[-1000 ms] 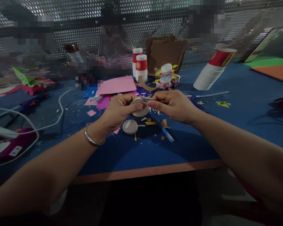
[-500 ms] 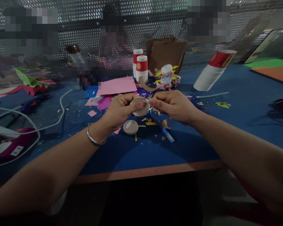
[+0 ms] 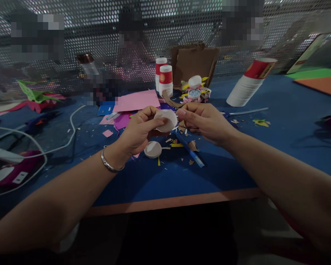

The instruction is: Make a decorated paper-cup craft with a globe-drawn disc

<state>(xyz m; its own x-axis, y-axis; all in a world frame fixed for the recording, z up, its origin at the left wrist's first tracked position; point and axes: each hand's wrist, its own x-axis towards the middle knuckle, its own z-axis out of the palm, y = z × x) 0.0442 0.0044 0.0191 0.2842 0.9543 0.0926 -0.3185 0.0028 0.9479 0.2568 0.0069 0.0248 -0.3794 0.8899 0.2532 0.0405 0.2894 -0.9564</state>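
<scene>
Perforated metal screening (image 3: 105, 36) stands behind the blue bench (image 3: 176, 184), with blurred figures beyond it. Brown cardboard (image 3: 194, 66) stands upright near the far edge. Toward the right, a tall stack of red-and-white paper cups (image 3: 244, 86) slants rightward in this view. A pink sheet (image 3: 138, 100) lies left of centre, and two shorter cup stacks (image 3: 166, 79) stand just beyond its right end.

Nearer, the left hand (image 3: 140, 129) grasps a white round piece (image 3: 170, 123) above the bench, thumb across its face and fingers behind. The right hand (image 3: 205, 119) has its fingers bent, thumb and forefinger together just beside the piece's right edge; whether anything is pinched there cannot be told. Beyond it sits a flower-like paper ornament (image 3: 194, 95).

Below the hands, a blue pen (image 3: 189, 150) lies diagonally, and a second white round piece (image 3: 152, 149) rests to its left. A silver bangle (image 3: 109, 162) circles the left wrist. Small paper scraps (image 3: 177, 145) surround the pen.
</scene>
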